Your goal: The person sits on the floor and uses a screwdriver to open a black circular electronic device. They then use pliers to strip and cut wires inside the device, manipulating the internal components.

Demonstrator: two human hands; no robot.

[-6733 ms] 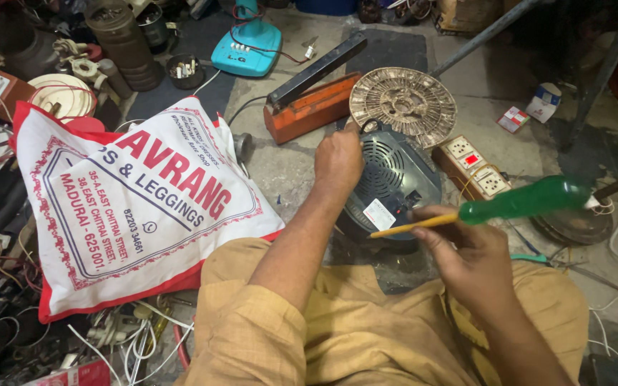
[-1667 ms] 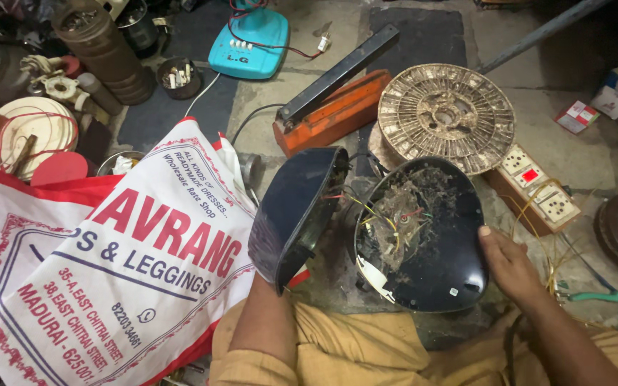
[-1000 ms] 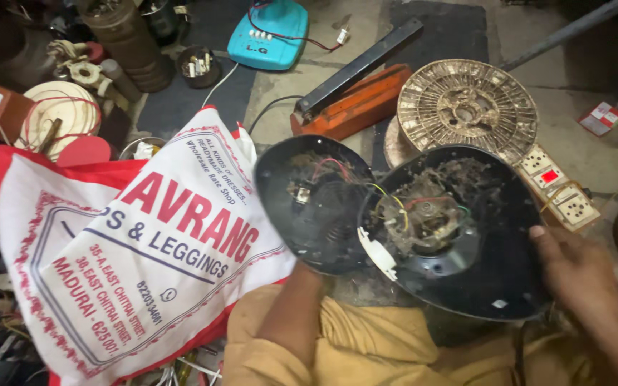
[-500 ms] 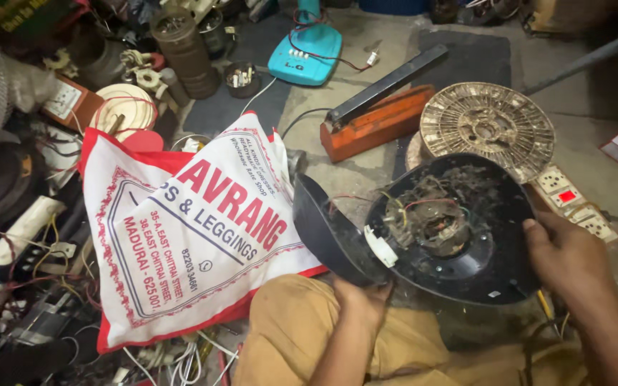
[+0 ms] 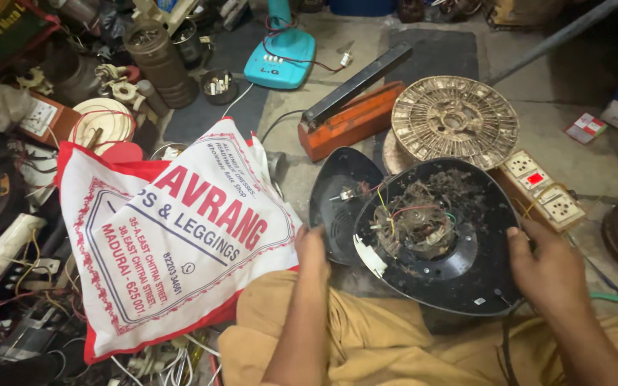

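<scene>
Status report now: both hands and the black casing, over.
Right hand grips rim of open black casing, dusty wiring exposed. Left hand at detached cover. Cloth bag close on left.

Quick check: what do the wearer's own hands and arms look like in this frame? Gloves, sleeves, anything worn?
Both are bare. The left hand and right hand carry no gloves, and no rings or watch show. The forearms are uncovered up to the frame edge, with no sleeve in view. The only clothing visible is mustard-yellow cloth over the lap beneath the arms.
</scene>
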